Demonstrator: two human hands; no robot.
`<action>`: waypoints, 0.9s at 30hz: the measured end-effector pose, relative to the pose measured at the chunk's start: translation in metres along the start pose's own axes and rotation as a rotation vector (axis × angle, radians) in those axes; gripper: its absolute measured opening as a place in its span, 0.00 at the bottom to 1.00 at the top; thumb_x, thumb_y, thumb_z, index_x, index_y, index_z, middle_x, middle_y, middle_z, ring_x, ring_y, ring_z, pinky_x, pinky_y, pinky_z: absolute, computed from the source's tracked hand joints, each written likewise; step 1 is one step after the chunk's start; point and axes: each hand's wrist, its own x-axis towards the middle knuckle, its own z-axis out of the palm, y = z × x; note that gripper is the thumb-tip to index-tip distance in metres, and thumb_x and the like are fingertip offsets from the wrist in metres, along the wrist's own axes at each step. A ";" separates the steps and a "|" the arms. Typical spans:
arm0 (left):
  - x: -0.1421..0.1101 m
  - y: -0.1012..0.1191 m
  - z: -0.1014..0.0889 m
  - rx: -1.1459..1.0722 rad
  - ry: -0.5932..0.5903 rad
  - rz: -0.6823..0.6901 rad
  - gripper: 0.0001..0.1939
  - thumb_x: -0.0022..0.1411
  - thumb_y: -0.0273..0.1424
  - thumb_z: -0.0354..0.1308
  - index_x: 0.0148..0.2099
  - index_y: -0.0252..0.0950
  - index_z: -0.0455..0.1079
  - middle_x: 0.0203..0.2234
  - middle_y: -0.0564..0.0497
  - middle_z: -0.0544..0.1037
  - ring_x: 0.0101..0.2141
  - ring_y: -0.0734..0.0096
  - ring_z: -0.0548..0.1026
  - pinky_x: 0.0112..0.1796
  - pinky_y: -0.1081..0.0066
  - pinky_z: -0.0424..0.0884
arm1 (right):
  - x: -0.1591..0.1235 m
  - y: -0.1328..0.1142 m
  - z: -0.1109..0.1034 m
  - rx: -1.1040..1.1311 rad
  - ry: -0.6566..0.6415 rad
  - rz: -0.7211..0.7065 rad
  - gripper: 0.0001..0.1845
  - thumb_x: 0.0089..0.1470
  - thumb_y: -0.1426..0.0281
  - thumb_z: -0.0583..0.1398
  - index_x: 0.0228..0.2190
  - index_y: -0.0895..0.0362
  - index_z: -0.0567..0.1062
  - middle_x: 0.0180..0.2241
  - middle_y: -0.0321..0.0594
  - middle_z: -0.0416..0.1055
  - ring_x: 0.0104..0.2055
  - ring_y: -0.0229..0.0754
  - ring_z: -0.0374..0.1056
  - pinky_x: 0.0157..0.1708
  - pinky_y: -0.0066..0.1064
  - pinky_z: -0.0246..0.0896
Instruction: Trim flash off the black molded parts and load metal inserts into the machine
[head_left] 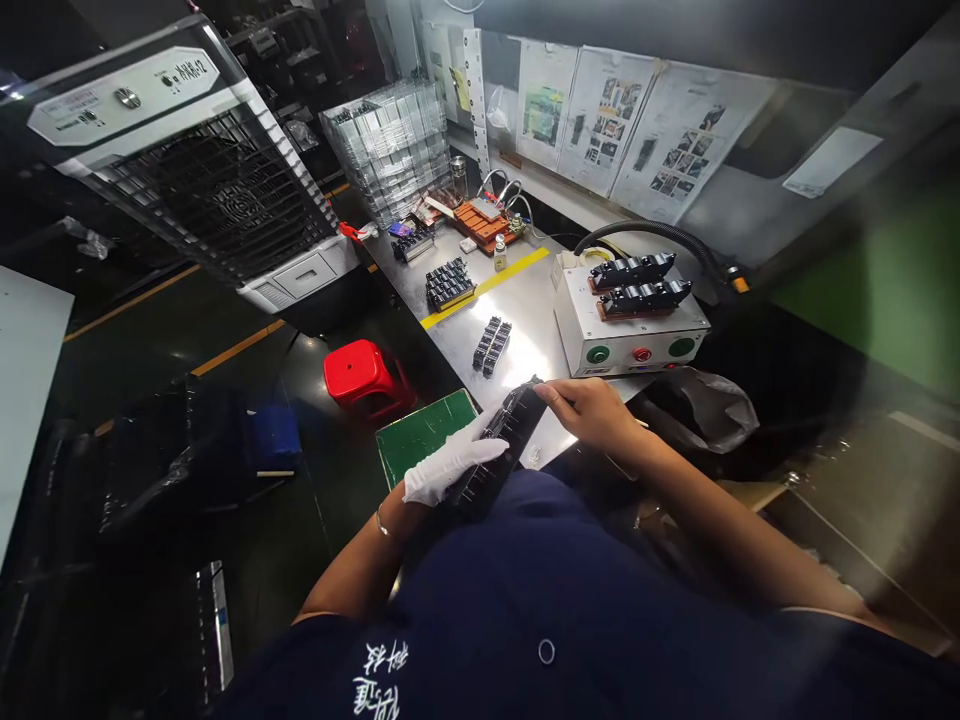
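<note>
Close to my body I hold a long black ribbed plastic part, tilted, its far end up and to the right. My left hand, in a white glove, is closed round its lower left side. My bare right hand pinches the upper end with thumb and fingers. Beyond the part, a pair of small black moulded strips lies on the metal table. Further back a cluster of black parts sits beside a yellow tape line.
A white control box with buttons carries two black parts at the right. An orange fixture and stacked clear trays stand at the back. A red stool, a green board and an air cooler are at the left.
</note>
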 end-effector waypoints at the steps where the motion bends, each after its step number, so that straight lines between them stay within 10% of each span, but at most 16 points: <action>1: 0.000 0.002 0.001 0.005 0.000 0.015 0.41 0.56 0.43 0.64 0.68 0.38 0.56 0.41 0.45 0.78 0.38 0.65 0.75 0.44 0.65 0.70 | 0.000 0.001 0.001 0.014 0.004 -0.014 0.33 0.62 0.47 0.44 0.18 0.55 0.69 0.15 0.37 0.64 0.18 0.35 0.53 0.23 0.30 0.45; 6: 0.004 0.012 -0.001 0.093 -0.020 0.182 0.45 0.51 0.39 0.70 0.68 0.41 0.57 0.61 0.44 0.68 0.60 0.52 0.65 0.59 0.57 0.61 | 0.004 -0.001 0.005 0.192 0.245 -0.074 0.26 0.57 0.46 0.55 0.27 0.55 0.76 0.24 0.40 0.76 0.25 0.40 0.68 0.27 0.30 0.59; 9: 0.008 0.009 -0.004 0.078 0.014 0.216 0.38 0.51 0.47 0.67 0.61 0.38 0.67 0.55 0.43 0.73 0.57 0.51 0.69 0.56 0.57 0.66 | 0.005 -0.009 0.008 0.269 0.353 -0.135 0.19 0.59 0.54 0.57 0.26 0.55 0.76 0.22 0.38 0.74 0.24 0.39 0.68 0.26 0.30 0.61; 13: 0.015 -0.001 -0.004 0.038 0.272 0.206 0.30 0.54 0.54 0.61 0.47 0.34 0.75 0.40 0.45 0.80 0.44 0.58 0.76 0.45 0.62 0.72 | 0.005 -0.019 0.005 0.300 0.260 -0.291 0.14 0.60 0.58 0.58 0.32 0.55 0.77 0.24 0.37 0.75 0.24 0.38 0.68 0.26 0.30 0.62; 18: 0.011 -0.002 0.004 0.309 0.632 0.347 0.25 0.46 0.39 0.71 0.45 0.34 0.73 0.38 0.48 0.81 0.39 0.63 0.77 0.44 0.65 0.73 | -0.002 -0.019 -0.010 0.097 0.239 -0.407 0.22 0.62 0.52 0.54 0.34 0.58 0.76 0.22 0.37 0.71 0.21 0.36 0.63 0.24 0.29 0.55; 27: -0.005 -0.012 0.003 0.609 0.658 0.425 0.21 0.46 0.36 0.71 0.44 0.38 0.75 0.36 0.51 0.81 0.37 0.63 0.78 0.43 0.63 0.75 | -0.016 -0.022 -0.023 -0.179 0.093 -0.563 0.30 0.65 0.52 0.50 0.17 0.57 0.67 0.16 0.35 0.62 0.19 0.34 0.55 0.23 0.31 0.40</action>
